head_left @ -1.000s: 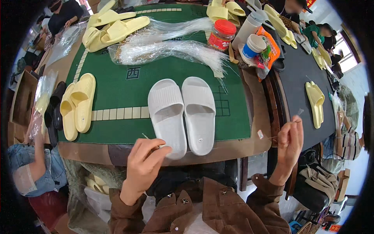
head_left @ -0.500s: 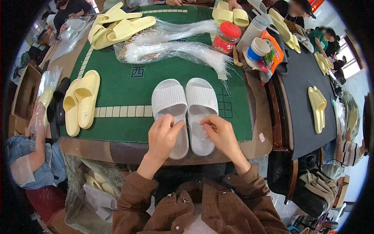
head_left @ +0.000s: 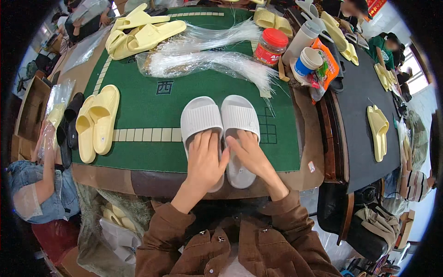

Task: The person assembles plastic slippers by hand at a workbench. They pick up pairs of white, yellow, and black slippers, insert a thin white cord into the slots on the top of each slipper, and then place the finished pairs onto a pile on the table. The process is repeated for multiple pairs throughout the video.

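A pair of light grey slide slippers lies side by side on the table's near edge, toes pointing away from me. Into the foot opening of the left slipper (head_left: 201, 116) reach the fingers of my left hand (head_left: 201, 159), stretched out with the tips hidden under the ribbed strap. My right hand (head_left: 253, 158) does the same in the right slipper (head_left: 240, 115). Both thumbs stand apart from the fingers, near the slippers' inner edges. Neither hand lifts its slipper.
A yellow slipper pair (head_left: 98, 122) lies left on the green mat (head_left: 152, 104), more yellow slippers (head_left: 147, 34) at the far left. Bundles of clear plastic strands (head_left: 207, 62) stretch across the back. A red-lidded jar (head_left: 270, 47), bottle (head_left: 302, 40) and paper cup (head_left: 307, 61) stand back right.
Both hands have moved from curled, above the slippers' openings, to stretched fingers tucked in under the straps. The grey slippers lie in nearly the same place.
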Action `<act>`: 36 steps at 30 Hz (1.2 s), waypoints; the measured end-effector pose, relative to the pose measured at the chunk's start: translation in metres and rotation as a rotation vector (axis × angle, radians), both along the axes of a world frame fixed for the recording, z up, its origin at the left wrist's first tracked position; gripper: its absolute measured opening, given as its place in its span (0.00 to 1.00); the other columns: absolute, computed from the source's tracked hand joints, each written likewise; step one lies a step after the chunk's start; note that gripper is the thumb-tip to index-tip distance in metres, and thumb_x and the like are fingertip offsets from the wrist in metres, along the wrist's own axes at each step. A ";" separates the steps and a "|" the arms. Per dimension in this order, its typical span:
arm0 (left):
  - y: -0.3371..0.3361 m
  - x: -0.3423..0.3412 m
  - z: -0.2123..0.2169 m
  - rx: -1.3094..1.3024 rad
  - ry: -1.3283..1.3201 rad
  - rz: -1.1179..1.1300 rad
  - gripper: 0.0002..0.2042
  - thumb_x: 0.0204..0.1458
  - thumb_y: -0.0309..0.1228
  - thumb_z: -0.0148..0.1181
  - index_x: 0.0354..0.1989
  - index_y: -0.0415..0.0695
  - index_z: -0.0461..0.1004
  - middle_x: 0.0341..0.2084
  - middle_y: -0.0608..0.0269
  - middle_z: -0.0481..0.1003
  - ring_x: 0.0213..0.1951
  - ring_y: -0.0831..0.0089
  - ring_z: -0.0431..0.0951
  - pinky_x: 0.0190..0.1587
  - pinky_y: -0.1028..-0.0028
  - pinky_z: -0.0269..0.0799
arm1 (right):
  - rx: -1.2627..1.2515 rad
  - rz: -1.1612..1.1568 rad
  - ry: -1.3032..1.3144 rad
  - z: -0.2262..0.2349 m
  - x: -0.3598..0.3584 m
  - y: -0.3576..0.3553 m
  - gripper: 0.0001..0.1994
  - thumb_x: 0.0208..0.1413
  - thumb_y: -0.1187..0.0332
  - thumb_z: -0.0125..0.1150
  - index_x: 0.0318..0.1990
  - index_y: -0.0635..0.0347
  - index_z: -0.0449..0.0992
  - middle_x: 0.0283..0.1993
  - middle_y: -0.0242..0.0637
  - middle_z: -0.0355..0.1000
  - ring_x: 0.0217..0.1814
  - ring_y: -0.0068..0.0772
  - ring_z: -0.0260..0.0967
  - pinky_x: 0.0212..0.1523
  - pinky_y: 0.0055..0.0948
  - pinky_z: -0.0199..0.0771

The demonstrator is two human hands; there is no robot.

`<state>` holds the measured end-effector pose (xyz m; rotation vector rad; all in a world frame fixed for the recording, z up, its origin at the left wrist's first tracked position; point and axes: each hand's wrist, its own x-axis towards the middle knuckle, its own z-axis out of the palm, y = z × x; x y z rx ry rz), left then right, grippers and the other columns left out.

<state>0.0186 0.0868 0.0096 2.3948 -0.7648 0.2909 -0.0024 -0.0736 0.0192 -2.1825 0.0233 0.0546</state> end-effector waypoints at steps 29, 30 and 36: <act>-0.006 0.049 0.018 0.162 0.676 -0.108 0.25 0.44 0.45 0.63 0.31 0.28 0.73 0.25 0.38 0.75 0.32 0.44 0.78 0.37 0.56 0.72 | 0.108 -0.049 0.073 -0.005 0.010 -0.001 0.23 0.66 0.53 0.38 0.49 0.65 0.70 0.50 0.60 0.67 0.54 0.61 0.60 0.56 0.49 0.56; -0.007 0.049 0.022 0.165 0.718 -0.122 0.25 0.43 0.45 0.64 0.29 0.28 0.73 0.24 0.38 0.75 0.31 0.44 0.78 0.36 0.56 0.72 | 0.087 -0.058 0.044 -0.008 0.012 0.002 0.23 0.66 0.53 0.38 0.49 0.65 0.71 0.51 0.60 0.67 0.53 0.62 0.61 0.56 0.49 0.56; -0.020 0.037 -0.013 0.009 0.453 0.023 0.18 0.42 0.38 0.64 0.24 0.31 0.73 0.24 0.38 0.75 0.31 0.43 0.77 0.35 0.55 0.71 | 0.075 -0.030 0.077 -0.021 0.017 0.003 0.24 0.65 0.51 0.40 0.49 0.66 0.69 0.53 0.61 0.66 0.55 0.64 0.59 0.57 0.50 0.56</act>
